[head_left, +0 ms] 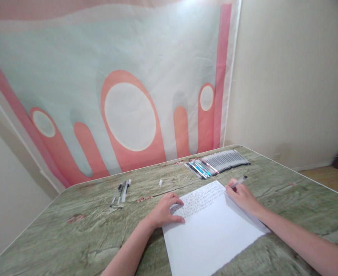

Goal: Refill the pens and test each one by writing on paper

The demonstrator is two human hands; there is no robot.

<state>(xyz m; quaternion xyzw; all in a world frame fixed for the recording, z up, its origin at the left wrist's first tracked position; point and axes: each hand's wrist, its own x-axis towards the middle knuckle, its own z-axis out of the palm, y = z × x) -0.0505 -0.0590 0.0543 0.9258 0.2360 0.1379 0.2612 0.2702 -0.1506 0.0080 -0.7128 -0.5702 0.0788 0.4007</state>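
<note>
A white sheet of paper (212,239) lies on the table, its upper part filled with rows of dark handwriting. My left hand (167,211) rests on the paper's left edge, thumb and fingers spread apart. Between the fingers of my right hand (242,197) is a pen (239,181) with a clear barrel and a dark end that points up and to the right. That hand is at the paper's upper right edge. The pen's tip is hidden by the fingers. A small white cap (160,183) lies on the table beyond my left hand.
A long row of grey pens (226,160) lies at the table's far right, with several blue and dark pens (199,168) beside it. Pen parts (124,191) lie loose at the left. The wood-patterned table (56,230) reaches a patterned cloth (128,46) behind it.
</note>
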